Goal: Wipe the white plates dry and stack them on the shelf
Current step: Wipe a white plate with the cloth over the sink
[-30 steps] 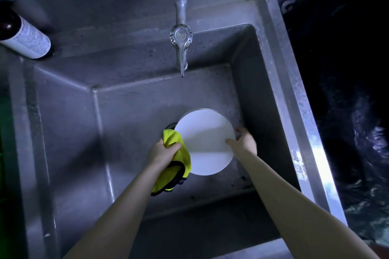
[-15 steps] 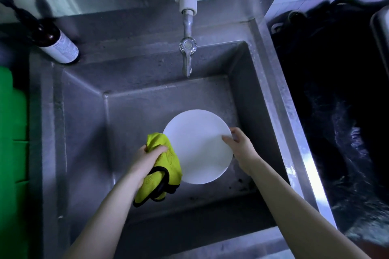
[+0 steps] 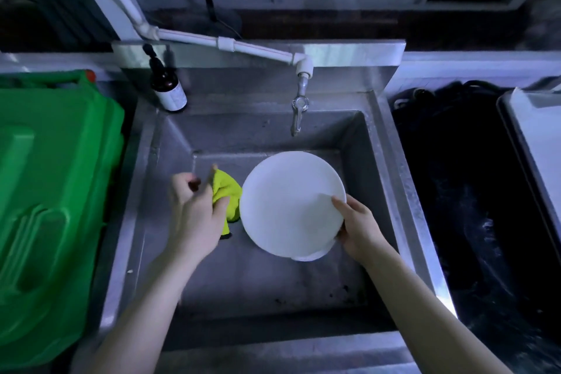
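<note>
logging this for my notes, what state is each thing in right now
white plate, tilted, held over the sink
yellow cloth, bunched, at the plate's left edge
left hand, grips the cloth
right hand, grips the plate's rim
tap, no water seen running
brown bottle, upright on the sink ledge

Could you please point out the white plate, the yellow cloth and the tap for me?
white plate [image 3: 288,203], head view, middle of its face.
yellow cloth [image 3: 226,188], head view, its exposed upper fold.
tap [image 3: 299,106], head view, its metal body.
</note>
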